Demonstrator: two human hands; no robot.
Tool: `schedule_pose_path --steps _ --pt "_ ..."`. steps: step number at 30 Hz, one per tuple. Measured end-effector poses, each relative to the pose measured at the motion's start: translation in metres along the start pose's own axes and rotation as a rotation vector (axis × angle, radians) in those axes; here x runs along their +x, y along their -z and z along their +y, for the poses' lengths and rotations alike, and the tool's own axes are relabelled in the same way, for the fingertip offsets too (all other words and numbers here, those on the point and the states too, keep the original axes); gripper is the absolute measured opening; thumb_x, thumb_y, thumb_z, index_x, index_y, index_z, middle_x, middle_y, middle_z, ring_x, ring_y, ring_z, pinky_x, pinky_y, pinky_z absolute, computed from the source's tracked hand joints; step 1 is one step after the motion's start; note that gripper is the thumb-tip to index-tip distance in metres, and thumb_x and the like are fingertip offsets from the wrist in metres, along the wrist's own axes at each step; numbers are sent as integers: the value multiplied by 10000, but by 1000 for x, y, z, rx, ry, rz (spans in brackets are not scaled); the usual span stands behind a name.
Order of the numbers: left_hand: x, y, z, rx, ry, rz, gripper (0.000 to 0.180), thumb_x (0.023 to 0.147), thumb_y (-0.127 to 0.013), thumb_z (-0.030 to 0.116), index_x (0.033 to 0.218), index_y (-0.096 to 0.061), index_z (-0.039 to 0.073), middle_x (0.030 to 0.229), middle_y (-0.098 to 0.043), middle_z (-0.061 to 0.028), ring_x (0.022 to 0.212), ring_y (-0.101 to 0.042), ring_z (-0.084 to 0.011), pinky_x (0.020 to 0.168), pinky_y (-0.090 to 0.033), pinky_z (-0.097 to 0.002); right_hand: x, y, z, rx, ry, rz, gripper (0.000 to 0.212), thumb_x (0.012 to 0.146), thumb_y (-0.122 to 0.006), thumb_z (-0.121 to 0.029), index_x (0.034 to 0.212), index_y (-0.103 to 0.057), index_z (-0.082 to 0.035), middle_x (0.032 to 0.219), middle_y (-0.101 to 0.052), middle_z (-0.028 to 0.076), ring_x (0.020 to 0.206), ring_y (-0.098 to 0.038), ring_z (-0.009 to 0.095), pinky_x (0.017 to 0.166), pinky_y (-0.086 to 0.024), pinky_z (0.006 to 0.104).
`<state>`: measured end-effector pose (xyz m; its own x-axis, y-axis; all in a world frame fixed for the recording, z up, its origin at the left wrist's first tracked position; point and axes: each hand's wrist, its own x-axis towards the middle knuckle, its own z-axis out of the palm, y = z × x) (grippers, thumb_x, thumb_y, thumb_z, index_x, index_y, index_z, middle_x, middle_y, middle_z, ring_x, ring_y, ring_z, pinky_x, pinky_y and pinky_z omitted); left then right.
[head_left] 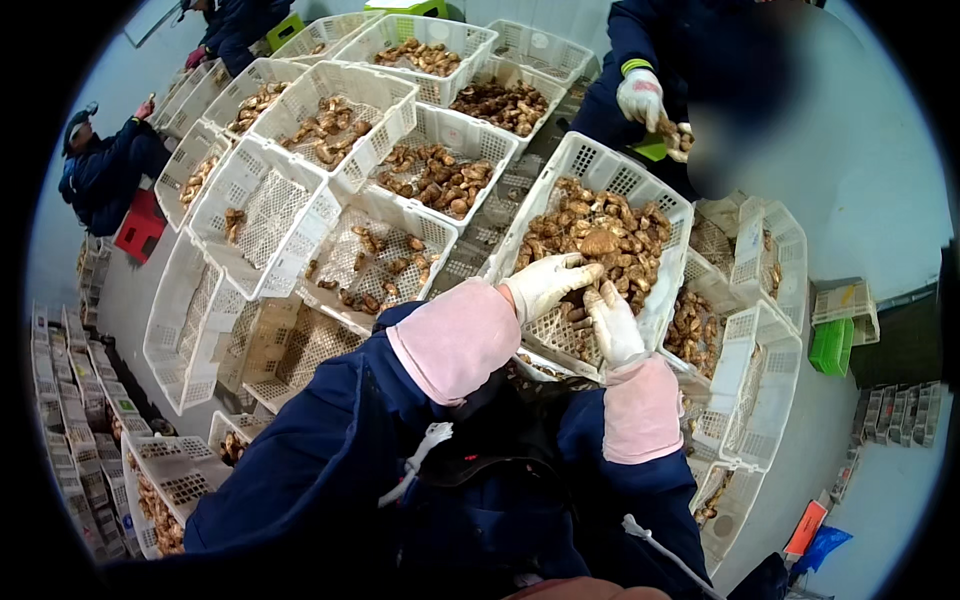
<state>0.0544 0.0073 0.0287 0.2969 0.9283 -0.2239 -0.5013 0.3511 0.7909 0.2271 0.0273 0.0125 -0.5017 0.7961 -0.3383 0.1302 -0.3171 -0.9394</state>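
Both my hands wear white gloves and pink cuffs and meet over a white plastic crate [676, 228] heaped with brown mushrooms [630, 232]. My left hand [548, 284] reaches in from the left, its fingers bent closed around a mushroom. Close beside it, my right hand [613, 322] has its fingers together, closed on a mushroom between the two hands. The gloves partly hide what they hold. One larger, rounder mushroom cap [599, 241] rests on the pile just beyond my fingers. The crate's near end shows bare mesh with a few small pieces.
Several more white crates stand to the left, such as a crate of mushrooms [437, 178] and a sparsely filled crate [385, 262]. Other crates [765, 385] stack at the right. Across from me, a co-worker's gloved hand [641, 97] is near mushrooms. A green crate [831, 346] stands far right.
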Motion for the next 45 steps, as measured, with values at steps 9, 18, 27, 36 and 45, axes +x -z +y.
schedule_pose_path --steps 9,18,27,36,45 --pt "-28 39 67 -58 -427 362 299 999 -580 178 1241 -564 4 1055 -679 -78 1003 -646 -169 845 -538 -325 24 7 25 -385 31 48 426 1002 -582 -261 1324 -523 13 1206 -642 140 843 -657 156 746 -526 288" --pt "-129 267 22 -274 -207 630 274 997 -586 302 1214 -585 135 1035 -674 -67 920 -661 -201 702 -541 -367 31 8 41 -644 185 -12 364 982 -575 -230 1266 -575 -2 1200 -667 163 1132 -630 284 946 -477 338" --pt "-109 321 109 -325 -600 1062 428 993 -574 275 1326 -491 19 1305 -560 -190 1193 -557 -299 1071 -437 -444 29 1 41 -794 25 -67 376 995 -545 -293 1259 -589 -29 1192 -667 156 1113 -635 298 931 -486 344" --pt "-44 123 95 -382 -379 467 412 1001 -551 250 1321 -507 -5 1298 -576 -234 1237 -545 -333 1076 -425 -465 24 -1 40 -1024 -28 -203 437 954 -529 -341 1301 -569 -78 1249 -631 172 1164 -593 338 975 -466 380" --pt "13 68 37 -516 -307 516 373 1004 -539 228 1298 -475 7 1237 -586 -188 1109 -599 -297 944 -508 -410 38 36 61 -1350 -249 -285 527 892 -554 -462 1304 -588 -136 1270 -616 212 1176 -591 346 975 -469 402"
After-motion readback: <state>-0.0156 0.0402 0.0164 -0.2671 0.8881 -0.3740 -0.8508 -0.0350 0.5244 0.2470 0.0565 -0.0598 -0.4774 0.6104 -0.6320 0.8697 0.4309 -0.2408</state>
